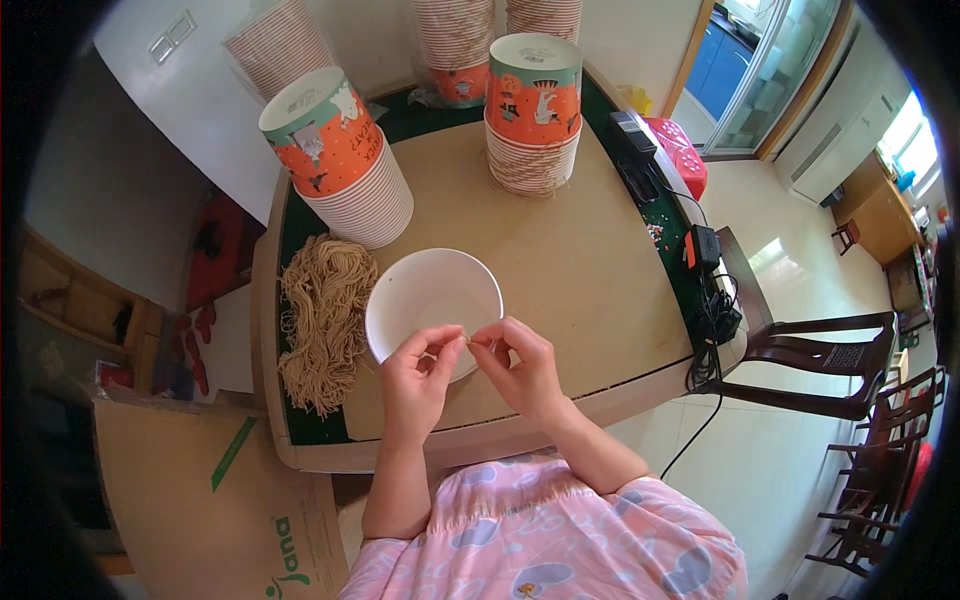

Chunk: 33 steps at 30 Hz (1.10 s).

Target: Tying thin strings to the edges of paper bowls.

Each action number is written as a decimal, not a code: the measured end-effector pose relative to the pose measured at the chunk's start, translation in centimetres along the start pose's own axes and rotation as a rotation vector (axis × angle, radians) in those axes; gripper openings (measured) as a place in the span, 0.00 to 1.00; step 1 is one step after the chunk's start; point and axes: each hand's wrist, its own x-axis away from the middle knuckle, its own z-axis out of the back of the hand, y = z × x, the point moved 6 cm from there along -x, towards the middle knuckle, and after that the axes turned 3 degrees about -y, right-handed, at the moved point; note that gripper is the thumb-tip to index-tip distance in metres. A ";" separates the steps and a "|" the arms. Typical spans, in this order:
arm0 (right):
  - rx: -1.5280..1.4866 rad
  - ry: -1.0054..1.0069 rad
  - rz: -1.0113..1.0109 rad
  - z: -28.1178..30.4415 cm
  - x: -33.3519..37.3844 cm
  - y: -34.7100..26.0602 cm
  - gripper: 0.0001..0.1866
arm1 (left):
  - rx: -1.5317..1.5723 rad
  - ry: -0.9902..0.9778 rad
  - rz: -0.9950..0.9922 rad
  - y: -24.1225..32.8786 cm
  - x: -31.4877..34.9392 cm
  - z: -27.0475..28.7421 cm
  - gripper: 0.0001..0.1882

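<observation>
A white paper bucket (425,290) stands mouth up near the table's front edge, with a small dark spot by its left rim. Over its near rim, my left hand (425,365) and my right hand (515,365) meet fingertip to fingertip. Both are closed in a pinch on a thin tan strand, of which only a tiny bit shows between them. The fingers hide part of the near rim. Left of the bucket lies a loose bundle of tan string (325,320).
Upside-down stacks of orange-printed paper buckets stand at the back left (340,160) and back right (535,110), the right one with tan string among its rims. Wrapped bucket stacks (455,45) are behind. Black adapters and cables (705,250) line the right edge, beside a dark wooden chair (820,365).
</observation>
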 end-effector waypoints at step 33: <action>-0.027 -0.068 0.040 0.2 0.4 0.2 0.04 | 0.006 -0.016 -0.026 -0.3 -0.9 -0.9 0.05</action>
